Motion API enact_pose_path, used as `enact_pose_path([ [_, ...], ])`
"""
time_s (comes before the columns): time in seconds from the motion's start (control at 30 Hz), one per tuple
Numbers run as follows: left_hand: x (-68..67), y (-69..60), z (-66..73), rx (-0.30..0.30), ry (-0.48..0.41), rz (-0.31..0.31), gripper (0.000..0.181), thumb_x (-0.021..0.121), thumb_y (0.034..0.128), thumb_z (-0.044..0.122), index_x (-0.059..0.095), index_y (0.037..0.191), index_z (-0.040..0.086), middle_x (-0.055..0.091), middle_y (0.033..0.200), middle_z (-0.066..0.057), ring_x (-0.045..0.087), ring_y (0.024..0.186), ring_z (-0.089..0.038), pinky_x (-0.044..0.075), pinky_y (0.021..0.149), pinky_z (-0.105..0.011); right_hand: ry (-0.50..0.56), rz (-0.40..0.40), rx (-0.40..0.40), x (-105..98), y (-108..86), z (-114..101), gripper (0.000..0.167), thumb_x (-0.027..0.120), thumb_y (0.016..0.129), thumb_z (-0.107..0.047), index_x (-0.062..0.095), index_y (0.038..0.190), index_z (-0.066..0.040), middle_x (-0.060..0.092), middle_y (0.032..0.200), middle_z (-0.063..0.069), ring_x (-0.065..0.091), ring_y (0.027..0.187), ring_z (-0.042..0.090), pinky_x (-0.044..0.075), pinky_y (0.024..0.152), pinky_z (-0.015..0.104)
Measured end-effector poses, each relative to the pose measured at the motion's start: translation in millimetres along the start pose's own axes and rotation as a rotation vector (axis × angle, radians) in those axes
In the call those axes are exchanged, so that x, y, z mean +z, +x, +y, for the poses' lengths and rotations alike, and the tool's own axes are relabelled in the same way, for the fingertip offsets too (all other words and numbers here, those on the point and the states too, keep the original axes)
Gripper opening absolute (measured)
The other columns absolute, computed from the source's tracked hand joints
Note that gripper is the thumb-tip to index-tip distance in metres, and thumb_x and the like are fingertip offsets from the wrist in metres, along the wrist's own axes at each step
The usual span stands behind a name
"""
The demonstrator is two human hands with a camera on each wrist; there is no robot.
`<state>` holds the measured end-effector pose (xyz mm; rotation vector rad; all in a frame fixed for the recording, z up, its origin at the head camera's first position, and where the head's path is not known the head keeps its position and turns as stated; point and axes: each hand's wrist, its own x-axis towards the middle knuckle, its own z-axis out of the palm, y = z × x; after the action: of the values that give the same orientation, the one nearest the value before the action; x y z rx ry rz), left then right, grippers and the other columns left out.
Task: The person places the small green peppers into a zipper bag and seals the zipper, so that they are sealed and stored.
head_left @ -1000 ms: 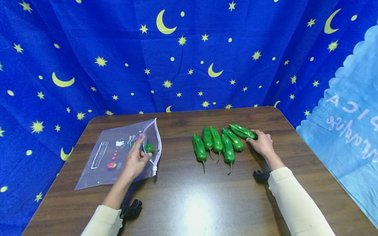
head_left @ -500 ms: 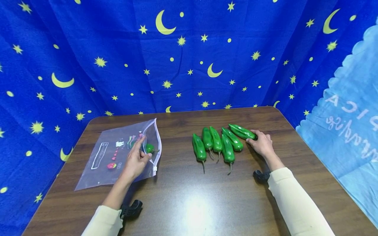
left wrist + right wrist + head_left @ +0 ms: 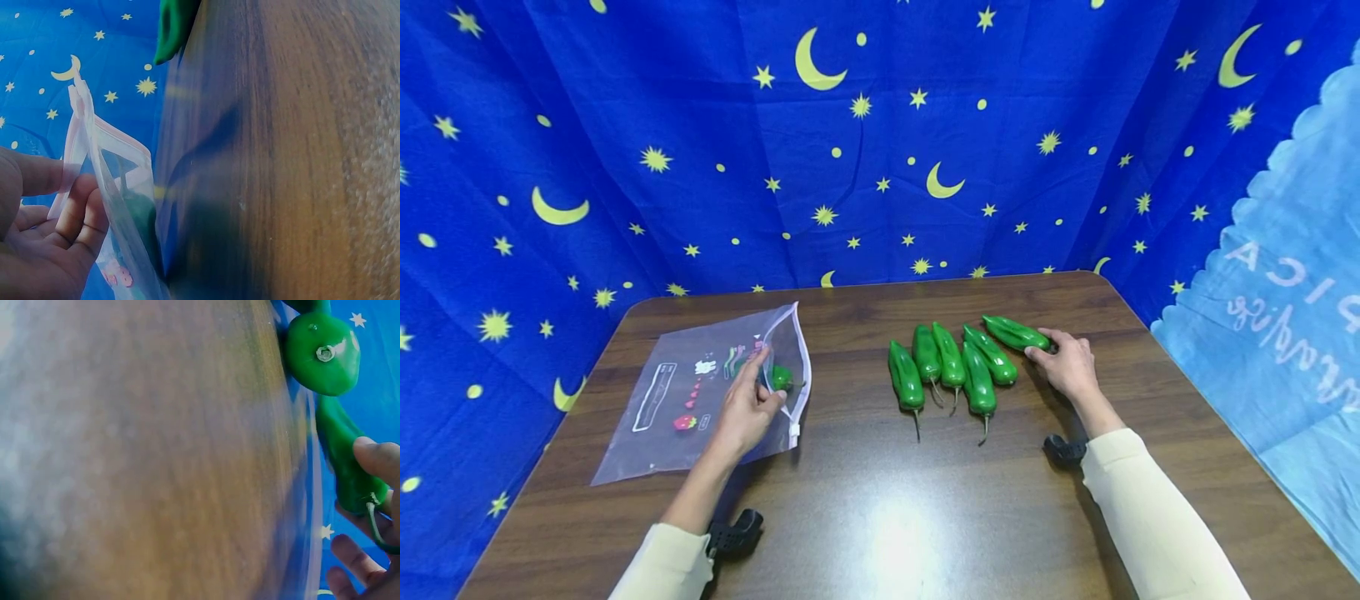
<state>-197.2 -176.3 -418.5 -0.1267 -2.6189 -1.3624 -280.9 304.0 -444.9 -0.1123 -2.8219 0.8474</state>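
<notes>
A clear printed zip bag [image 3: 651, 446] lies at the left of the table, its mouth facing right. My left hand [image 3: 747, 414] pinches one side of that mouth between thumb and fingers, holding it apart from the other side, as the left wrist view [image 3: 59, 212] also shows. Inside the bag, near the opening, sits a green pepper [image 3: 781, 377]. On the right, my right hand [image 3: 1066, 367] holds another green pepper [image 3: 1013, 333] by its stem end, thumb on one side and fingers on the other. Its curved stem [image 3: 375, 528] shows in the right wrist view.
Several more green peppers [image 3: 979, 379] lie close together between the hands, most with stems toward me. The nearest one [image 3: 997, 358] lies beside the held pepper. Blue star-patterned cloth [image 3: 880, 150] hangs behind the brown wooden table [image 3: 850, 500].
</notes>
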Motion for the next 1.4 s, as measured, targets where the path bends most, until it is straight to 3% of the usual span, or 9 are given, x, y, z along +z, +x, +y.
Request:
enact_pose_path([
  [0.2, -0.2, 0.1, 1.1, -0.012, 0.008, -0.009, 0.074, 0.063, 0.082, 0.001, 0.029, 0.147, 0.004, 0.042, 0.137, -0.02, 0.046, 0.063, -0.001, 0.043, 0.053, -0.019, 0.019, 0.066, -0.037, -2.2, -2.3, -10.6, 0.053, 0.064, 0.088, -0.032, 0.053, 0.131, -0.002, 0.057, 0.125, 0.027, 0.043, 0.11, 0.043, 0.032, 0.093, 0.055],
  [0.63, -0.4, -0.4, 2.5, 0.013, 0.01, 0.001, 0.073, 0.064, 0.081, 0.0, 0.03, 0.146, 0.001, 0.04, 0.138, -0.023, 0.046, 0.062, 0.003, 0.042, 0.052, -0.018, 0.101, 0.087, -0.161, 7.3, -8.9, -54.9, 0.049, 0.068, 0.084, -0.028, 0.058, 0.127, -0.005, 0.063, 0.114, 0.022, 0.046, 0.102, 0.034, 0.036, 0.086, 0.048],
  [0.87, 0.5, -1.6, 3.3, -0.001, 0.009, 0.007, 0.075, 0.065, 0.0801, 0.001, 0.03, 0.146, 0.003, 0.051, 0.114, -0.02, 0.046, 0.061, 0.002, 0.043, 0.053, -0.018, 0.118, 0.042, -0.188, 14.9, -13.3, -76.9, 0.051, 0.068, 0.085, -0.029, 0.057, 0.128, -0.006, 0.063, 0.117, 0.019, 0.046, 0.101, 0.032, 0.036, 0.087, 0.046],
  [1.1, 2.4, -1.2, 3.6, -0.002, 0.011, 0.016, 0.074, 0.065, 0.0795, 0.0, 0.031, 0.146, 0.003, 0.052, 0.103, -0.019, 0.046, 0.06, 0.002, 0.043, 0.052, -0.019, 0.129, -0.01, -0.218, 23.4, -20.7, -100.7, 0.051, 0.068, 0.084, -0.033, 0.058, 0.128, -0.009, 0.062, 0.12, 0.017, 0.044, 0.105, 0.032, 0.034, 0.092, 0.048],
  [1.4, 4.1, -3.5, 5.8, 0.0, -0.008, 0.004, 0.074, 0.064, 0.0807, 0.0, 0.03, 0.146, 0.002, 0.048, 0.122, -0.021, 0.046, 0.061, 0.003, 0.042, 0.053, -0.017, 0.139, -0.033, -0.277, 36.6, -29.2, -123.2, 0.051, 0.069, 0.084, -0.035, 0.059, 0.128, -0.011, 0.064, 0.118, 0.015, 0.045, 0.106, 0.03, 0.034, 0.095, 0.049],
])
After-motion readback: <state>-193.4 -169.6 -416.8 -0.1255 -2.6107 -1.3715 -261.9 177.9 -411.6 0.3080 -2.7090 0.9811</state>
